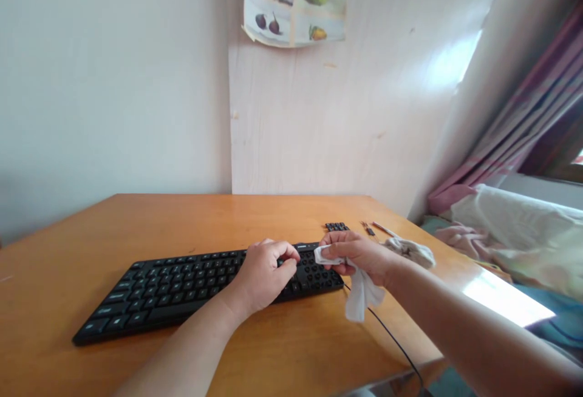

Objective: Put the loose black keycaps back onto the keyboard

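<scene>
A black keyboard (182,288) lies slanted on the wooden desk. Over its right part is my left hand (264,275), fingers curled and thumb and forefinger nearly meeting; whether a small dark thing sits between them I cannot make out. My right hand (348,251) pinches a folded white wipe (362,294) above the number pad, and the wipe's loose end hangs below the palm. On the number pad (314,272) the keycaps look to be off, with dark sockets showing. Behind it, several loose black keycaps (336,226) lie grouped on the desk.
Right of the keycaps lie small dark tools (368,229), a pen-like stick (384,228) and a crumpled greyish cloth (412,252). The keyboard's cable (392,336) runs over the desk's front edge. A wall stands behind the desk (204,221); bedding (523,227) is at the right.
</scene>
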A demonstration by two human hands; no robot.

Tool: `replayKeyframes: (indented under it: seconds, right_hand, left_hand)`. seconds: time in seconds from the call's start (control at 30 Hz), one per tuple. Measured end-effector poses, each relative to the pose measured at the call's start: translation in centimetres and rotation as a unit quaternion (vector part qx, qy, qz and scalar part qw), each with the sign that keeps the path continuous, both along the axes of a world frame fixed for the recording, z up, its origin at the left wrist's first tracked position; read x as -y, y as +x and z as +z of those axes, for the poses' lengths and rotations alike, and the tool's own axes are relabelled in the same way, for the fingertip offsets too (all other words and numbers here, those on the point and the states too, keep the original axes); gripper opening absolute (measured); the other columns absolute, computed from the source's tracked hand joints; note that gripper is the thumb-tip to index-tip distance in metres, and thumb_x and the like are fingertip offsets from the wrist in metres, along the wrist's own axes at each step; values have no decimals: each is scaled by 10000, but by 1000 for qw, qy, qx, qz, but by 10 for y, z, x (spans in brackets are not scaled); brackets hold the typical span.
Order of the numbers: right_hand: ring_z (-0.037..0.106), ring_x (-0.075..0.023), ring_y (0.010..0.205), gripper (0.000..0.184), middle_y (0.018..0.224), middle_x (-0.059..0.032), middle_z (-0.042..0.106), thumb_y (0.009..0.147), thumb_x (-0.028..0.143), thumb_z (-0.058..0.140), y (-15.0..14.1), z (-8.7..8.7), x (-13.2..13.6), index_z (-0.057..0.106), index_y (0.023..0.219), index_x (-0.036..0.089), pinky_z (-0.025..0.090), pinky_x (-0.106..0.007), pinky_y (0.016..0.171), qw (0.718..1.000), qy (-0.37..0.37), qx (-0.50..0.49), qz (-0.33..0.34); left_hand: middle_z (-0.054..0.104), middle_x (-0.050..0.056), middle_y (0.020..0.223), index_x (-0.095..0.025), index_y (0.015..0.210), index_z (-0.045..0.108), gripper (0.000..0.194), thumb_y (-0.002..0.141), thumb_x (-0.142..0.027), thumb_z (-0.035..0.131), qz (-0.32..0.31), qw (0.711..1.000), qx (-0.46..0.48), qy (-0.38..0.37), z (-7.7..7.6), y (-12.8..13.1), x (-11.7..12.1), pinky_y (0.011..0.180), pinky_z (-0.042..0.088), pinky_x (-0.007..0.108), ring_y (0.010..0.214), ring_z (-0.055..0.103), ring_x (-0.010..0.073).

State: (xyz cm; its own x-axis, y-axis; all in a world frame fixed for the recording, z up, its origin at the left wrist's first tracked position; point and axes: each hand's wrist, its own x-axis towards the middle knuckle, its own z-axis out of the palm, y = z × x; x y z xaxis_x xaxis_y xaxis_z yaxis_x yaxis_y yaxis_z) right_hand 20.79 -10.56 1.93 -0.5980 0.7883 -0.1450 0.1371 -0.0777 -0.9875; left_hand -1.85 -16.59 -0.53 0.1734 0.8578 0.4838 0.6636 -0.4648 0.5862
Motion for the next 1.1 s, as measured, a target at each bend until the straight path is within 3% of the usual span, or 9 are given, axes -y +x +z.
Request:
replayKeyframes:
  seconds: [0.27,0.43,0.53,0.63,0.77,0.83,0.9,1.03,1.1]
  right_hand:
    - [465,-51,470,244,658,3,645,721,321,733,-16,2,9,598,849,163,255,-165,399,999,-9,-11,34]
    - [482,-50,490,233,685,4,652,739,317,728,-24,4,7,599,861,166,279,-154,417,999,4,-7,54]
    - [472,-49,468,252,677,-3,657,734,341,734,-25,7,0,590,842,164,279,-158,407,998,8,-10,55]
    - [450,-46,451,294,664,-5,655,712,372,752,-22,9,-9,580,827,162,250,-160,389,999,9,-20,27]
    - [449,-46,468,319,681,-2,652,712,395,758,-16,6,-17,574,837,167,254,-160,402,1000,19,-20,7]
    - [462,-50,485,324,696,5,644,720,408,754,-15,4,-17,576,853,173,271,-163,418,999,33,-10,8]
    - [477,-57,510,319,717,11,638,731,411,747,-14,2,-15,577,868,178,303,-171,444,998,56,-9,13]
    - [478,-70,561,254,737,17,613,770,380,715,-14,-3,-11,586,867,183,367,-199,521,992,123,-42,7]
    - [463,-76,568,220,718,25,584,787,369,696,-13,-6,-11,588,854,189,371,-212,537,987,149,-48,-18]
  left_hand:
    - [696,-8,813,-204,842,709,296,873,-462,568,-73,993,63,-65,19,4,17,745,431,243,802,607,157]
    - [700,6,824,-193,825,697,248,858,-416,591,-61,992,83,-70,14,4,14,757,443,252,804,611,163]
    - [711,13,826,-187,824,685,246,883,-372,533,-19,989,131,-63,8,-2,5,776,459,268,807,628,173]
    - [706,13,798,-187,797,659,306,898,-425,496,82,982,166,-36,7,-13,-2,779,464,288,805,637,186]
    - [708,29,839,-191,692,612,362,912,-449,486,117,987,109,-4,6,-19,-3,821,462,317,873,643,201]
    - [710,36,968,-200,859,655,239,876,-418,560,130,987,93,17,6,-15,0,865,463,334,960,634,211]
    - [702,39,1035,-212,1000,653,239,861,-396,593,126,988,90,12,6,-10,3,878,468,340,994,625,211]
    - [687,25,829,-204,725,630,289,924,-372,504,60,997,43,-4,8,-5,8,835,480,315,870,623,182]
    - [683,31,854,-206,718,617,278,926,-345,497,63,997,31,18,7,-6,9,859,481,323,901,619,187]
